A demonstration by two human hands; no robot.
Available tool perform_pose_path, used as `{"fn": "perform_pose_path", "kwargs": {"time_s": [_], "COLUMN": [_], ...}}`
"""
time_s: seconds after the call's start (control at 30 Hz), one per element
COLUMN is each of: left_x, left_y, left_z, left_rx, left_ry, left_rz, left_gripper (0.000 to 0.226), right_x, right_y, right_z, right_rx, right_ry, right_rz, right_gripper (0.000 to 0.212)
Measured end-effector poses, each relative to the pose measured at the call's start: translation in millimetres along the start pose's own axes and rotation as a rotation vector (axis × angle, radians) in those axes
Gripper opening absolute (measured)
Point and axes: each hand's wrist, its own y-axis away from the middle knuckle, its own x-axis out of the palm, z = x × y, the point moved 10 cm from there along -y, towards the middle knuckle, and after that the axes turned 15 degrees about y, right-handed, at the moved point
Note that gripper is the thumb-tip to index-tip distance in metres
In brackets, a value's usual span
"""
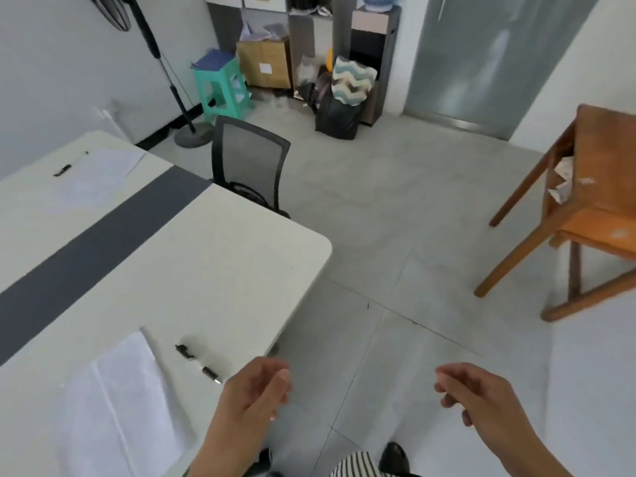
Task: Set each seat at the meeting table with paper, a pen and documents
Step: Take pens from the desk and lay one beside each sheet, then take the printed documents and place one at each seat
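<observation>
A white meeting table (pixel 220 256) with a dark grey stripe fills the left. Near its front edge lie white sheets of paper (pixel 127 401) with a black pen (pixel 198 363) just to their right. At the far end lie more white sheets (pixel 96 177) and a second black pen (pixel 65 168). My left hand (pixel 254 394) hovers by the table's near corner, just right of the near pen, fingers loosely curled and holding nothing. My right hand (pixel 478 397) hangs over the floor, also loosely curled and empty.
A black mesh office chair (pixel 247 163) stands at the table's far side. At the right are a wooden table (pixel 585 208) and its bench. A green stool (pixel 222 87), a fan stand (pixel 186 129), boxes and bags sit by the back wall. Grey tiled floor lies between.
</observation>
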Motion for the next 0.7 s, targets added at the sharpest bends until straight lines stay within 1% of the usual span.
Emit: {"fn": "perform_pose_path", "kwargs": {"time_s": [0.07, 0.13, 0.2, 0.3, 0.4, 0.43, 0.53, 0.6, 0.7], "left_x": [47, 88, 123, 163, 185, 191, 209, 222, 242], "left_y": [-13, -28, -43, -71, -111, -128, -181, -223, -289], "left_z": [-2, -1, -3, -14, -28, -31, -39, -48, -76], "left_rx": [0.002, -0.009, -0.024, -0.034, -0.025, -0.023, -0.042, -0.035, -0.026], "left_ry": [-0.017, -0.034, -0.057, -0.074, -0.051, -0.049, -0.042, -0.053, -0.036], "left_rz": [0.046, 0.085, 0.135, 0.195, 0.177, 0.170, 0.167, 0.167, 0.173], "left_gripper": [0.022, 0.008, 0.012, 0.012, 0.007, 0.011, 0.008, 0.013, 0.015], "right_x": [-33, -66, -98, -135, -153, -158, -172, -183, -205], "right_y": [-10, -23, -36, -63, -102, -118, -172, -211, -271], "right_z": [-15, -25, -31, -33, -29, -26, -4, 18, 59], "right_rx": [0.015, 0.029, 0.044, 0.050, 0.070, 0.075, 0.070, 0.054, 0.040], "right_ry": [-0.023, -0.034, -0.056, -0.094, -0.119, -0.123, -0.122, -0.118, -0.120], "right_rz": [-0.017, -0.044, -0.083, -0.134, -0.146, -0.145, -0.143, -0.154, -0.186], "right_gripper": [0.011, 0.011, 0.010, 0.010, 0.011, 0.011, 0.011, 0.011, 0.012]}}
